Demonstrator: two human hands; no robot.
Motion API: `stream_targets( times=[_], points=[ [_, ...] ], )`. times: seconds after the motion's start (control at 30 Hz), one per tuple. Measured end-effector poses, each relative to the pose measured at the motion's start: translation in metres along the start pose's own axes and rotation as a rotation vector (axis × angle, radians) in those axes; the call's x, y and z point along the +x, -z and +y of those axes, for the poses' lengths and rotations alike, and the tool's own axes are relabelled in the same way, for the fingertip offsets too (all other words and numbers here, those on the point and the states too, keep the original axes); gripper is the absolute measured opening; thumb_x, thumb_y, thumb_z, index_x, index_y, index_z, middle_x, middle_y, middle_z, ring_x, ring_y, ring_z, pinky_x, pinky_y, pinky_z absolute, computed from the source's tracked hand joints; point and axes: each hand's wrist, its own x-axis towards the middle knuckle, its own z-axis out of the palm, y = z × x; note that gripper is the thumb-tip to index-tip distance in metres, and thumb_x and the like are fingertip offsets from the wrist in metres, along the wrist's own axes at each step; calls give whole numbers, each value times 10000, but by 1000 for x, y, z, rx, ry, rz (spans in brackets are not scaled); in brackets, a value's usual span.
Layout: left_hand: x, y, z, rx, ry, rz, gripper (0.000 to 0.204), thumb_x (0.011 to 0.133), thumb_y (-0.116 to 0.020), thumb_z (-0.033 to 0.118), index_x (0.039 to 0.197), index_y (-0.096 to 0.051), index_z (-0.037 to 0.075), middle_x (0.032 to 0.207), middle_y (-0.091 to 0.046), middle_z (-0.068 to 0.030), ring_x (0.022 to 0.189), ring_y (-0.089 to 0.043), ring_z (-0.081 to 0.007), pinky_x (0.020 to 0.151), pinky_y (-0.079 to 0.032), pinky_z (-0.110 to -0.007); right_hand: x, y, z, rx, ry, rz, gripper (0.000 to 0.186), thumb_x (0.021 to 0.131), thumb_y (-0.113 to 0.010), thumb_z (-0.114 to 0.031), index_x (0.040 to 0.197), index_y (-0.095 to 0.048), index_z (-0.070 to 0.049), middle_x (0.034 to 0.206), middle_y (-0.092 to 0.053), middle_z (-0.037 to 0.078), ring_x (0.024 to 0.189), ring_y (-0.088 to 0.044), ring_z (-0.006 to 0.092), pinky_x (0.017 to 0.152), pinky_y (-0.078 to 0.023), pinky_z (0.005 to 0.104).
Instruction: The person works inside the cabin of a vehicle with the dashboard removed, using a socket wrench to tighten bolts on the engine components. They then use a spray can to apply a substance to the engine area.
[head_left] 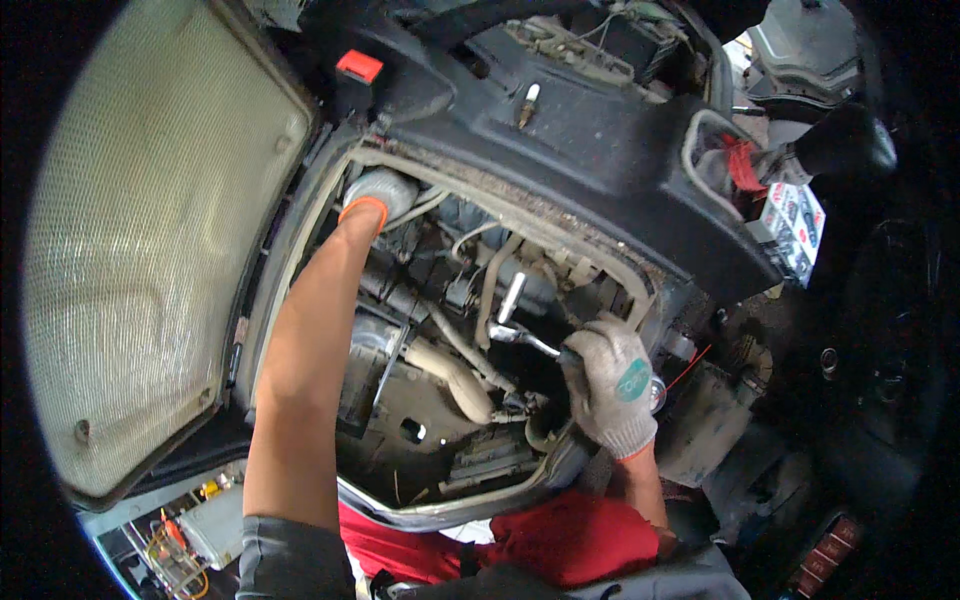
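My left hand, in a grey glove with an orange cuff, reaches into the upper-left corner of the open engine bay; its fingers are hidden. My right hand, also gloved, grips the handle of a steel ratchet with a long socket attached, held over the hoses and cables inside the bay. A spark plug lies on the black plastic panel above the opening.
A raised cover with silvery mesh lining fills the left side. A red plastic piece sits at the panel's upper left. A white printed box lies at right. Metal equipment stands lower left. The bay's rim surrounds my hands.
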Motion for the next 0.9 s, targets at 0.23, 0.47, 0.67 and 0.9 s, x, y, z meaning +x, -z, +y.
stream_targets(
  times=[0.23, 0.47, 0.67, 0.9],
  points=[
    [-1, -19, -10, 143, -4, 99, 428, 991, -512, 385, 1103, -837, 129, 1196, -788, -176, 1117, -742, -410, 969, -580, -531, -5, -3, 6, 23, 4, -15, 442, 781, -828, -55, 1195, -674, -80, 1178, -668, 171, 1149, -640, 438, 993, -513, 538],
    [0, -22, -13, 261, -66, 71, 413, 1002, -505, 348, 1143, -828, 132, 1221, -783, -165, 1110, -749, -396, 962, -588, -534, 0, 1, 4, 48, 12, -25, 401, 791, -819, -64, 1167, -681, -80, 1166, -673, 165, 1136, -644, 430, 1002, -514, 535],
    [14, -15, -12, 113, -110, 43, 477, 1035, -490, 399, 1330, -770, 149, 1440, -689, -154, 1324, -657, -387, 1118, -517, -497, -2, 8, 5, 42, -11, -42, 468, 760, -830, -40, 1198, -673, -91, 1201, -670, 181, 1198, -633, 460, 1019, -508, 554],
    [-10, 1, -3, 215, -97, 86, 421, 991, -524, 358, 1206, -814, 139, 1286, -765, -170, 1160, -730, -403, 1002, -576, -519, -4, 6, 6, 73, -17, -59, 467, 765, -831, -50, 1200, -664, -83, 1187, -669, 173, 1176, -630, 446, 1035, -509, 560]
  ],
)
